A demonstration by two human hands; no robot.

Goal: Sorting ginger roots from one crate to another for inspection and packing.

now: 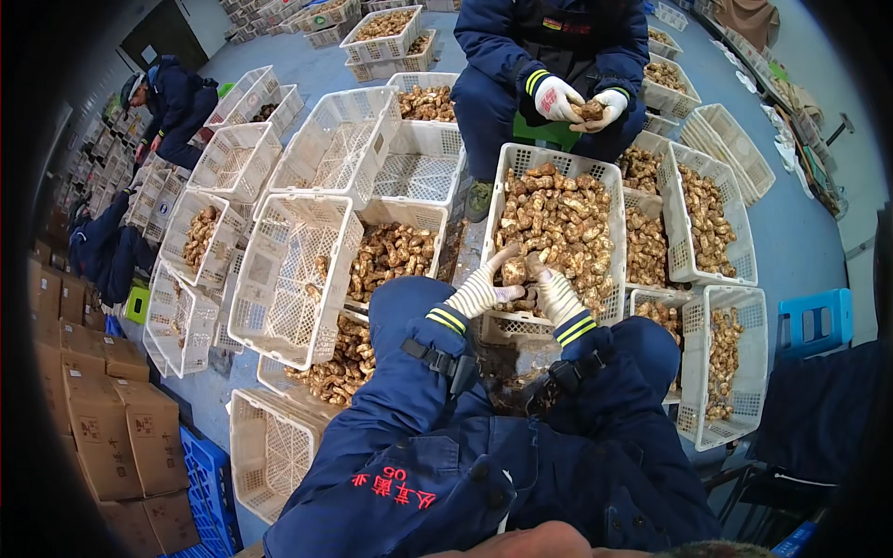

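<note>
A knobby brown-and-white mushroom [513,272] is between my two hands, just over the near end of a white crate [618,279] heaped with similar mushrooms [558,214]. My left hand [479,289], in a striped knit glove, has its thumb and fingers around the mushroom's left side. On the other side my right hand [558,294], gloved alike with soiled fingertips, is closed with its fingertips against it. Some of its fingers are hidden from view. Below both hands, dark debris [507,372] lies between my knees.
Across the crate a seated co-worker holds a mushroom [589,112] in white gloves. Empty white crates [296,279] stack at left; filled crates [712,223] stand at right. A blue stool [815,321], cardboard boxes [102,428] and a blue plastic crate [209,484] lie farther out. Other people bend at far left.
</note>
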